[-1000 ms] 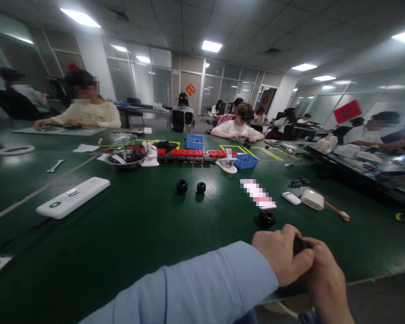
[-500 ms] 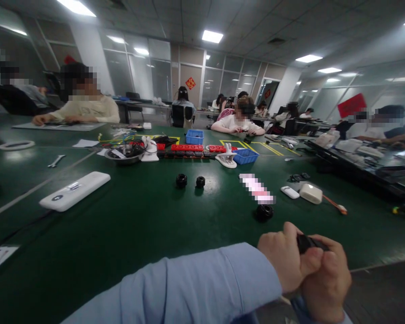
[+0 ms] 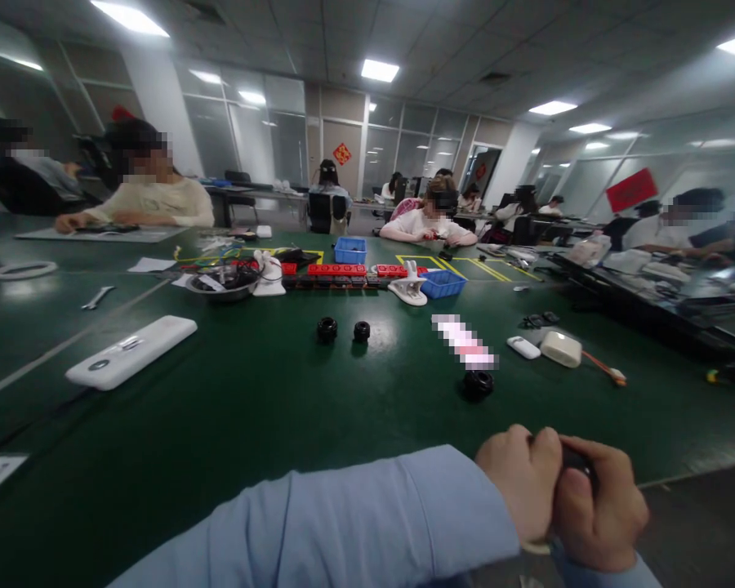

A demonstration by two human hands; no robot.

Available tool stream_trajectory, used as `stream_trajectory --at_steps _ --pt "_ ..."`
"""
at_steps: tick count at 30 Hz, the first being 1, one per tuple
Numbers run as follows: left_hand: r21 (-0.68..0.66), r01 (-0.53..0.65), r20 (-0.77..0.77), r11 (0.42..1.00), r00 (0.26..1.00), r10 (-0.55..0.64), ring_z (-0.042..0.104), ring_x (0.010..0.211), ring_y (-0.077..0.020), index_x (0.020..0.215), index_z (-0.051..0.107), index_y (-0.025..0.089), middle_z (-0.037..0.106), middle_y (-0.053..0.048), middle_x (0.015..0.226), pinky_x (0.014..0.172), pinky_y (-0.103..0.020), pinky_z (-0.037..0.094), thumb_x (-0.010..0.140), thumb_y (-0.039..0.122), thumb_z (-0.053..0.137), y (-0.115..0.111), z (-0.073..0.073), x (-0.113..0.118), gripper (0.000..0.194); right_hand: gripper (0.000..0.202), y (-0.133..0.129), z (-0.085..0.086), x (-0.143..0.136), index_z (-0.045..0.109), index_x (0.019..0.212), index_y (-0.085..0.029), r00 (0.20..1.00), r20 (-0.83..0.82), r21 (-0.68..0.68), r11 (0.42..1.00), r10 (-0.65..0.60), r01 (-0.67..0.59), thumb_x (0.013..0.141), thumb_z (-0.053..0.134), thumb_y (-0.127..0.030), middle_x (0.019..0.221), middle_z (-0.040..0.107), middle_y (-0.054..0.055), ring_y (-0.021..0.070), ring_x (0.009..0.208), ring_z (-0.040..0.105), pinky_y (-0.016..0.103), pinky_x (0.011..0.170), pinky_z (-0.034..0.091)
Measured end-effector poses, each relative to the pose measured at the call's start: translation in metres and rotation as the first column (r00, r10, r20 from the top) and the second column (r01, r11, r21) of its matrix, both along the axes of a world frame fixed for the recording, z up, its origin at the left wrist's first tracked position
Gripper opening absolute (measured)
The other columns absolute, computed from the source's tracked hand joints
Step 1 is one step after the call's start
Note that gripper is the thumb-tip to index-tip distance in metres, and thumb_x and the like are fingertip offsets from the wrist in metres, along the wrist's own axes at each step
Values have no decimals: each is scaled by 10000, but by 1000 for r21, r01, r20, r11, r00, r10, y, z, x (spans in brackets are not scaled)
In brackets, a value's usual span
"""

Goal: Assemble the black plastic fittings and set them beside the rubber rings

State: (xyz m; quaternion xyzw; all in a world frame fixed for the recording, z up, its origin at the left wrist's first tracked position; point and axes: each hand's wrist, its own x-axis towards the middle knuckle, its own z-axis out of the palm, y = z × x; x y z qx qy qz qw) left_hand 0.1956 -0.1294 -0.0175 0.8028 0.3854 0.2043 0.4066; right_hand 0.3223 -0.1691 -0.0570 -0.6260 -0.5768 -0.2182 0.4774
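Close together at the lower right, my left hand [image 3: 518,482] and my right hand [image 3: 609,502] are both closed around one small black part [image 3: 576,462]. Fingers cover most of it, so its exact kind cannot be made out. My left forearm in a light blue sleeve crosses the foreground. Just beyond my hands, a black ribbed ring-shaped fitting [image 3: 478,384] rests on the green table. Farther off stand two smaller ones, a black ribbed fitting [image 3: 327,329] and another black fitting [image 3: 361,331].
A long white device [image 3: 131,353] and a wrench [image 3: 99,298] lie left. Blue bins [image 3: 442,283], red blocks [image 3: 336,270] and a metal bowl [image 3: 220,290] stand at mid-table. A white case [image 3: 561,349] sits right. People work across the table.
Both hands have shifted slightly down and right, and their grip has turned. My left fingers now cover more of the black part. The view has moved a little; the fittings rest where they were.
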Motion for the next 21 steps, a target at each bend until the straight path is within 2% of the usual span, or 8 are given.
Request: stream_trajectory --at_steps 1,5,7,10,12,14,18,21 --pt "-4 -71 51 997 996 71 625 875 -257 984 548 144 657 -109 922 690 -336 476 955 375 162 -5 2 -3 451 427 -1 -1 -7 590 799 -146 1000 14 67 998 -20 19 823 381 -518 710 575 64 165 570 514 287 524 379" --pt "109 19 5 994 1000 -20 637 770 -265 1012 516 142 655 -97 849 638 -334 469 906 525 248 -7 13 -11 480 403 -1 7 -38 545 784 -159 970 -233 102 990 -70 96 860 304 -473 728 537 59 175 620 496 296 553 367" --pt "180 25 -27 983 999 -20 635 789 -265 1025 509 149 655 -95 859 649 -338 464 910 553 181 6 13 -12 533 418 5 16 -42 524 776 -171 936 -347 -19 999 -52 49 840 282 -507 693 536 50 181 608 493 299 543 367" --pt "186 31 -141 982 990 -5 631 799 -269 978 538 158 654 -100 857 653 -351 456 899 602 69 25 4 -18 650 422 23 30 -26 524 768 -179 904 -421 -268 962 -72 -48 753 371 -572 670 567 47 190 593 515 302 540 388" --pt "205 70 -196 976 980 -29 627 757 -258 1025 528 170 650 -72 812 643 -343 448 874 653 155 34 -4 -30 629 452 37 38 -3 548 796 -181 902 -395 -364 931 -176 23 682 463 -610 620 568 30 193 560 522 301 528 386" --pt "273 192 -208 943 968 -136 609 721 -218 1061 518 185 631 -29 770 636 -299 430 843 656 332 37 -12 -48 551 472 50 44 22 579 846 -180 927 -312 -426 903 -207 58 668 506 -611 651 600 37 205 600 557 309 568 403" --pt "389 378 -263 840 919 -292 557 679 -144 859 551 198 582 17 700 589 -219 352 866 512 457 38 -23 -90 327 479 80 39 51 634 876 -170 989 -144 -538 841 -33 -50 643 566 -583 786 653 78 215 672 590 325 620 426" --pt "415 346 -291 842 927 -238 470 567 -109 656 456 184 497 39 597 518 -216 273 844 479 497 44 -28 -119 353 472 100 27 47 659 842 -179 991 -119 -514 851 56 -110 635 564 -593 813 668 91 213 643 592 341 601 437"
